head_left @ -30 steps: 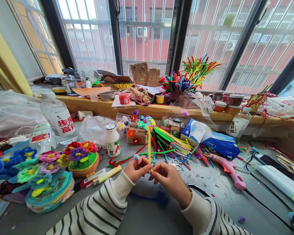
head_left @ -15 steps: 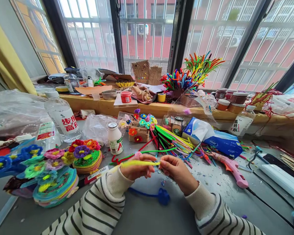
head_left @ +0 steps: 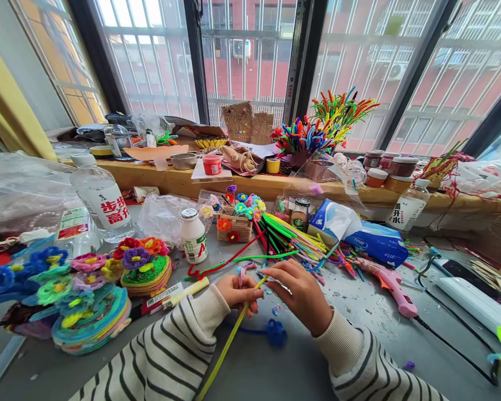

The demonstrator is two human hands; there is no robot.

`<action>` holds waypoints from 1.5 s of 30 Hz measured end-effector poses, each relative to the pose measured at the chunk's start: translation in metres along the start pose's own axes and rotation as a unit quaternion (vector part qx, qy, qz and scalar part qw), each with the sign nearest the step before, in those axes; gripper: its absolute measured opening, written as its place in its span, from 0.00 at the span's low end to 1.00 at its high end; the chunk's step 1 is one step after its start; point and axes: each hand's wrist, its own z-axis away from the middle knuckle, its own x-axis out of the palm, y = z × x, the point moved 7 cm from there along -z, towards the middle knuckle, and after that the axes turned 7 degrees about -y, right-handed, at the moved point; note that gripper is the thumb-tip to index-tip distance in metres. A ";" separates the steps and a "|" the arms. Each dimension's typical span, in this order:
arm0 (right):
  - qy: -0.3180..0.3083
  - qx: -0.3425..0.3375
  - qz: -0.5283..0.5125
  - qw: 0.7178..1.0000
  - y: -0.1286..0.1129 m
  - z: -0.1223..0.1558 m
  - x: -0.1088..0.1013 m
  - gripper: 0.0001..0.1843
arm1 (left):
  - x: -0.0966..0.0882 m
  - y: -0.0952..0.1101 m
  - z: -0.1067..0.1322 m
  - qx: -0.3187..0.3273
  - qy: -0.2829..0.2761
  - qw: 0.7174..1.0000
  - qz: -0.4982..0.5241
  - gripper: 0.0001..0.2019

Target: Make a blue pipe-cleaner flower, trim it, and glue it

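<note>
A yellow pipe cleaner (head_left: 225,351) slants up from the lower edge of the view through my left hand (head_left: 239,291), whose thumb and fingers are closed on it. The fingers of my right hand (head_left: 303,292) are bent in at its upper end and pinch it there. A small grey glint shows at those fingertips, too small to make out. A pinkish, bluish bit (head_left: 245,269) shows just above my left fingers; whether it touches the hand I cannot tell. On the table below my hands lies a blue pipe-cleaner flower (head_left: 275,332) with a blue stem.
Finished pipe-cleaner flowers (head_left: 92,301) stand at left, beside a white bottle (head_left: 193,236). Loose pipe cleaners (head_left: 294,234) and a small flower basket (head_left: 234,227) lie ahead. At right are a tissue pack (head_left: 376,242), a pink glue gun (head_left: 394,287) with its cord, and a white power strip (head_left: 478,306).
The yellow pipe cleaner has swung from lying level across my left hand to slanting down towards me. My left hand has turned and curled round it; my right hand has shifted over its upper end.
</note>
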 end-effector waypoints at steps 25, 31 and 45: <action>-0.039 0.129 -0.210 0.968 0.013 0.002 0.006 0.10 | 0.005 0.008 0.001 0.076 0.002 0.996 -0.054 0.12; -0.178 0.218 -0.456 0.844 0.029 0.009 0.037 0.14 | 0.010 0.005 0.002 0.067 -0.044 0.993 -0.091 0.12; -0.155 0.159 -0.551 0.804 0.021 0.009 0.033 0.03 | 0.011 0.009 0.004 0.086 -0.042 0.995 -0.007 0.10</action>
